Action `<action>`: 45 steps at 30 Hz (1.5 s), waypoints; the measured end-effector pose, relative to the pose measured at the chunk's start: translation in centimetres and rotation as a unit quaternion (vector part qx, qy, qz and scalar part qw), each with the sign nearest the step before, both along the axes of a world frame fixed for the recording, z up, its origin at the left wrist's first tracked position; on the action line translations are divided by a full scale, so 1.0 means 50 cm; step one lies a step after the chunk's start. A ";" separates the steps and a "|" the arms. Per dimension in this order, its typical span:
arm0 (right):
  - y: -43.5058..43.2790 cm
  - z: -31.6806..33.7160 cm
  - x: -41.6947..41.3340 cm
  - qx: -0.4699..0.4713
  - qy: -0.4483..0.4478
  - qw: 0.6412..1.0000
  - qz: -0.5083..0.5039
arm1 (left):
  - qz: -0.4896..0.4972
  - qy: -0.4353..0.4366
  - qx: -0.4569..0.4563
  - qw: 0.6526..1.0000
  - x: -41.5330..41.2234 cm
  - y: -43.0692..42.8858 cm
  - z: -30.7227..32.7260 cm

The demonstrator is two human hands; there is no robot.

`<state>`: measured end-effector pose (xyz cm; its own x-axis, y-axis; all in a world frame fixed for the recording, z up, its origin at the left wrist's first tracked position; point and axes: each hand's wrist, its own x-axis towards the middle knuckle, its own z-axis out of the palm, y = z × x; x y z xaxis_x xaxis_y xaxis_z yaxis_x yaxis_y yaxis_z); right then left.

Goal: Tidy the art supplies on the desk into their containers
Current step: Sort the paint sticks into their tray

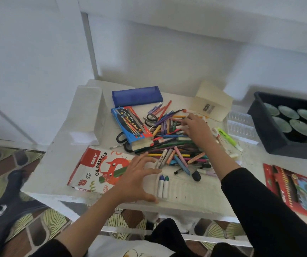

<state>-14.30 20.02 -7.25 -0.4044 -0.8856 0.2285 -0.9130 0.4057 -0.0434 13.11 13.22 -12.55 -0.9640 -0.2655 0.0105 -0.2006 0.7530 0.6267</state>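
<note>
A heap of pencils, pens and oil pastels (175,145) lies in the middle of the white desk (60,160). My right hand (195,127) reaches into the top of the heap, its fingertips among the pastels; whether it pinches one is hidden. My left hand (137,178) hovers spread over the white pastel tray (186,190), which holds two pastels (163,186) at its left end. The oil pastels box (97,169) lies left of the tray. A blue pencil case (137,96) and a blue water colour pencil box (131,125) sit behind the heap.
Scissors (149,118) lie at the heap's far side, another pair under the blue box. A cream box (212,101) and a clear plastic tray (240,127) stand at the back right. A dark bin (271,134) holds round lids. A red pencil set (301,190) lies at right.
</note>
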 end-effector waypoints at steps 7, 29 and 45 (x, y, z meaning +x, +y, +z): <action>0.093 0.001 0.115 -0.258 -0.195 0.946 -0.011 | -0.003 0.010 -0.002 1.000 -0.001 -0.006 -0.008; 0.248 -0.050 0.300 -0.213 -0.446 0.869 -0.004 | -0.011 0.037 -0.014 0.999 -0.005 -0.005 -0.012; 0.234 -0.081 0.292 -0.114 -0.376 0.920 0.018 | -0.006 0.054 -0.013 0.998 -0.006 -0.006 -0.016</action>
<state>0.28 31.73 -11.31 -0.4959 -0.8649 0.0775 -0.6030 0.2788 -0.7475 12.81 12.94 -13.35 -0.9599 -0.2529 0.1212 -0.1242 0.7709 0.6248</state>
